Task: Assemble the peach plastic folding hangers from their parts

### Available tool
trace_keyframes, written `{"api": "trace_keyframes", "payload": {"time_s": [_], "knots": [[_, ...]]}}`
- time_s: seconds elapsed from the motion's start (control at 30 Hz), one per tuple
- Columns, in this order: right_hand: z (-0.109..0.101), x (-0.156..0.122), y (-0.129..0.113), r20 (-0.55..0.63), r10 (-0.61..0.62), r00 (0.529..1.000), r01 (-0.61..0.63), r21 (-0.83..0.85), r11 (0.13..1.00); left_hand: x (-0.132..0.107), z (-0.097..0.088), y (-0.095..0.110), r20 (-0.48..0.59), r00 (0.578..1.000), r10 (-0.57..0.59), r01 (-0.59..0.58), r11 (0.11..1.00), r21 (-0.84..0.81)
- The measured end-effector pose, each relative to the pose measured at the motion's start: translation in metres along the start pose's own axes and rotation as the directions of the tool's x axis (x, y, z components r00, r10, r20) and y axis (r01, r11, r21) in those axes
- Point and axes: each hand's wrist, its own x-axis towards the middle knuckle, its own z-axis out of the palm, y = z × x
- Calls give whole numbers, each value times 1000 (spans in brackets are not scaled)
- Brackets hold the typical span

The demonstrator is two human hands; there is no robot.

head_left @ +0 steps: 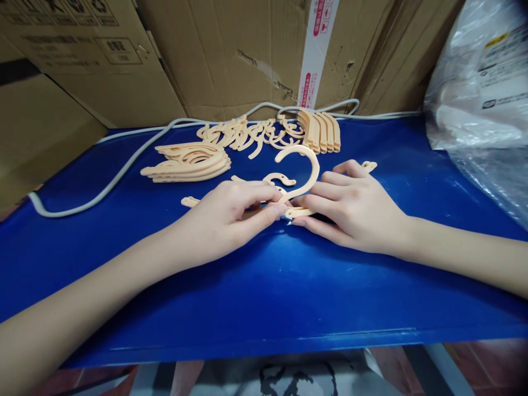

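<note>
My left hand point(231, 212) pinches the lower end of a cream plastic hanger hook point(313, 168) between thumb and forefinger. The hook's curve stands up between my two hands. My right hand point(358, 206) is closed around a cream hanger arm point(300, 212); its far tip point(369, 166) sticks out beyond the fingers. Under my left hand another hanger arm point(190, 202) pokes out, mostly covered. The joint between the pieces is partly hidden by my fingertips. Just behind, a loose hook point(280, 179) lies on the blue tabletop point(264, 308).
A stack of hanger arms point(185, 165) lies at the left back. Loose hooks point(256, 135) are heaped behind, beside another row of hanger arms point(319, 132). A white cable point(124, 170) runs along the back and left. Cardboard boxes point(231, 49) and a clear plastic bag point(474, 93) border the table.
</note>
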Motion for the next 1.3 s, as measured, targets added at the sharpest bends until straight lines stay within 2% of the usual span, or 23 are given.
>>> {"api": "trace_keyframes", "payload": {"time_s": [0.33,0.57,0.77,1.03,1.3], "knots": [[-1,2,-1,-61,-80,995,74,-95,993,0,0,-2,52,999,-6,8,999,-32],[-1,3,-1,-50,-70,996,66,-80,995,-1,1,-3,58,998,-28,28,1000,-1],[-1,2,0,-27,-59,998,57,-57,997,-1,1,-2,47,999,11,-12,999,36],[3,2,2,19,-58,998,56,62,996,-1,1,-2,43,999,15,-19,996,87],[5,1,5,28,-43,999,36,209,977,-3,0,0,104,994,-41,30,994,105]]}}
